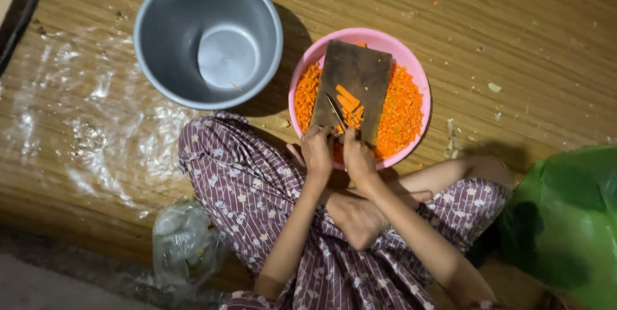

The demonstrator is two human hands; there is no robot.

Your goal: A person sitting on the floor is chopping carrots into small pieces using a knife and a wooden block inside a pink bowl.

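Wooden planks with a straw-coloured grain make up the floor (527,34), which fills most of the frame and is dotted with small scraps at the upper right. A crinkled, glossy sheet of clear plastic (83,130) lies flat over it at the left. At the upper left stands a round metal pot (207,37), dull grey, smooth-walled and deep. A shiny green plastic bag (569,220) bulges at the lower right edge, and a crumpled clear plastic bag (183,246) sits at the lower left beside the person's knee.

The person sits cross-legged at the bottom centre in purple patterned trousers (250,188), one bare foot tucked between the knees.

Just right of the pot, near the centre, is a round pink plastic basin (421,85) heaped with finely diced carrot (402,114), bright orange and grainy. A dark, worn rectangular wooden cutting board (355,75) rests across the basin, tilted toward the person, hiding the middle of the dice. On it lie a few carrot sticks (349,101), long and flat-sided.

Both forearms reach up from the lower frame and meet at the board's near edge. The left hand (317,150) has its grip clamped on the handle of a thin knife (335,111), blade angled up across the board beside the sticks. The right hand (358,156) curls over the board's edge, fingers together, pressing down near the sticks.
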